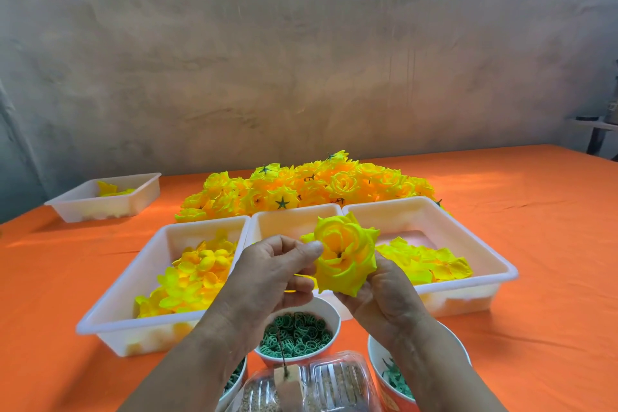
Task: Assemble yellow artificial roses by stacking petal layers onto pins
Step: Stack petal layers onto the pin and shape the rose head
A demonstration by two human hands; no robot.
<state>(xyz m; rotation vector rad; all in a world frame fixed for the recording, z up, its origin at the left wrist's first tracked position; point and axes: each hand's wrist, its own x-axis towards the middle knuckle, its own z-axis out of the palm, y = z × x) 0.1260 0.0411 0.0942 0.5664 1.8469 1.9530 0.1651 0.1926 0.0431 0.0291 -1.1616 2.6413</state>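
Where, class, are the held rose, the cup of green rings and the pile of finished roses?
held rose (345,253): head view, its inner petals.
cup of green rings (331,311): head view, its white rim.
pile of finished roses (301,191): head view, middle bloom.

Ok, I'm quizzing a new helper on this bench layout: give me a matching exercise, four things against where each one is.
Things: 1 single rose; 2 heap of roses; 3 bowl of green rings; 4 small tray.
Places: A far left, alone; B between left hand and right hand; C behind the big trays; D near edge, under the hands.
Pairs: 1-B, 2-C, 3-D, 4-A.
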